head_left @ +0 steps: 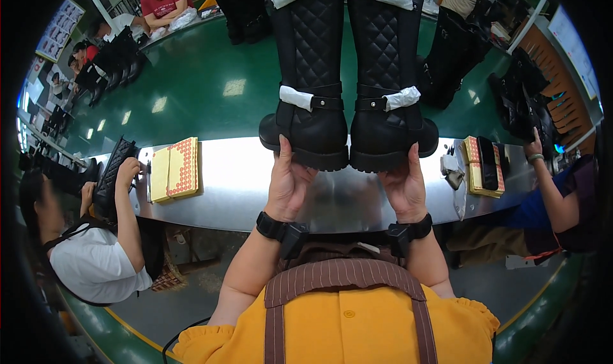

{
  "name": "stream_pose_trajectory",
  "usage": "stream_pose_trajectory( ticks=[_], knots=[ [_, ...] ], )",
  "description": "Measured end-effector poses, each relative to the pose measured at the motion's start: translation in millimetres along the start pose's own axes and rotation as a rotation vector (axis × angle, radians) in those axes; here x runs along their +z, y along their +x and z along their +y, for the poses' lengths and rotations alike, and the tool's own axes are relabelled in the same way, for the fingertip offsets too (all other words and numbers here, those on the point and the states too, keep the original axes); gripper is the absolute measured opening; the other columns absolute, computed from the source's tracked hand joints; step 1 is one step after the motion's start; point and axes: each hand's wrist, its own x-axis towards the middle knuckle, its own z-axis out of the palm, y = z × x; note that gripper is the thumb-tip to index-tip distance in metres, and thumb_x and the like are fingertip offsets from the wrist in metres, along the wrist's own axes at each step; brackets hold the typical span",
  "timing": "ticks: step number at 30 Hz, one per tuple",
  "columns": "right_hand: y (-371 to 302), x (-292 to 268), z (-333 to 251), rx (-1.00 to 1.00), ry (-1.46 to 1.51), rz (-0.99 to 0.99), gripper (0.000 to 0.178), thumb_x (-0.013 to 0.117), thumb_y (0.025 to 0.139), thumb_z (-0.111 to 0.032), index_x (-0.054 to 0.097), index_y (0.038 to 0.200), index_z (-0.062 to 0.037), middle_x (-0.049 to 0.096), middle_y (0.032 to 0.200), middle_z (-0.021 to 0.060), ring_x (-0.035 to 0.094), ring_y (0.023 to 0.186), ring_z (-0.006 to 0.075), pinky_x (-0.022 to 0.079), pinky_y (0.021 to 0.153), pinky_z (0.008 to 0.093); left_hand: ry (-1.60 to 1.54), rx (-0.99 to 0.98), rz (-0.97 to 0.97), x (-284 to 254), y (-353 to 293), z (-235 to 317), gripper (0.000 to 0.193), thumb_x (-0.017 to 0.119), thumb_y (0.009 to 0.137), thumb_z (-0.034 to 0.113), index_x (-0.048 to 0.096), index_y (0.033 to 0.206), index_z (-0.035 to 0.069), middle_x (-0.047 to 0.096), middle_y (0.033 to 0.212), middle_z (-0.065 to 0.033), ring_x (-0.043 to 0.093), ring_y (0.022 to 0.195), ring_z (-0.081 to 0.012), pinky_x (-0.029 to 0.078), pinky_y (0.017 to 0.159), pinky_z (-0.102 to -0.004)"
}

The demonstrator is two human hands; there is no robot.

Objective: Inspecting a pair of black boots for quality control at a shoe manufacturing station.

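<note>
Two tall black quilted boots stand side by side before me, heels toward me, over the metal edge of the table. My left hand grips the left boot low at the heel, thumb up its back and fingers under the sole. In the same way my right hand holds the right boot. White wrapping covers the buckle on the left boot's ankle strap, and more white wrapping sits on the right one's. The boot tops run out of view.
A metal strip edges the green table. Yellow card stacks lie left and right, a black phone on the right one. Co-workers handle boots on both sides. More black boots stand at the far right.
</note>
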Motion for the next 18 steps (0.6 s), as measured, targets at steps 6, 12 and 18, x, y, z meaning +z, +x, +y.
stream_pose_trajectory(
  ticks=[6, 12, 18],
  knots=[
    [2.0, -14.0, 5.6, 0.016, -0.013, 0.016, 0.051, 0.06, 0.092, -0.046, 0.054, 0.127, -0.01, 0.064, 0.117, 0.0045, 0.06, 0.104, 0.0185, 0.05, 0.088, 0.0346, 0.01, 0.041, -0.056, -1.6, -1.9, -3.5, 0.061, 0.042, 0.099, 0.048, 0.031, 0.147, 0.011, 0.044, 0.146, -0.0092, 0.044, 0.132, -0.026, 0.035, 0.11, -0.0454],
    [3.7, -23.5, 11.4, -0.038, -0.028, -0.003, 0.058, 0.061, 0.091, -0.046, 0.049, 0.134, -0.0084, 0.059, 0.13, 0.0074, 0.056, 0.118, 0.0243, 0.043, 0.102, 0.0407, -0.016, 0.016, -0.037, -6.6, 2.2, -1.2, 0.062, 0.058, 0.095, 0.039, 0.024, 0.145, 0.024, 0.043, 0.143, -0.0042, 0.046, 0.128, -0.0245, 0.043, 0.098, -0.046],
    [6.0, -31.6, 13.4, -0.075, -0.073, -0.043, 0.063, 0.063, 0.089, -0.048, 0.048, 0.134, -0.0065, 0.059, 0.129, 0.0082, 0.056, 0.119, 0.0247, 0.043, 0.102, 0.0421, 0.004, 0.062, -0.064, -12.4, 2.7, -7.7, 0.064, 0.058, 0.095, 0.038, 0.022, 0.145, 0.024, 0.042, 0.142, -0.0047, 0.046, 0.127, -0.0248, 0.044, 0.098, -0.0462]
  ],
)
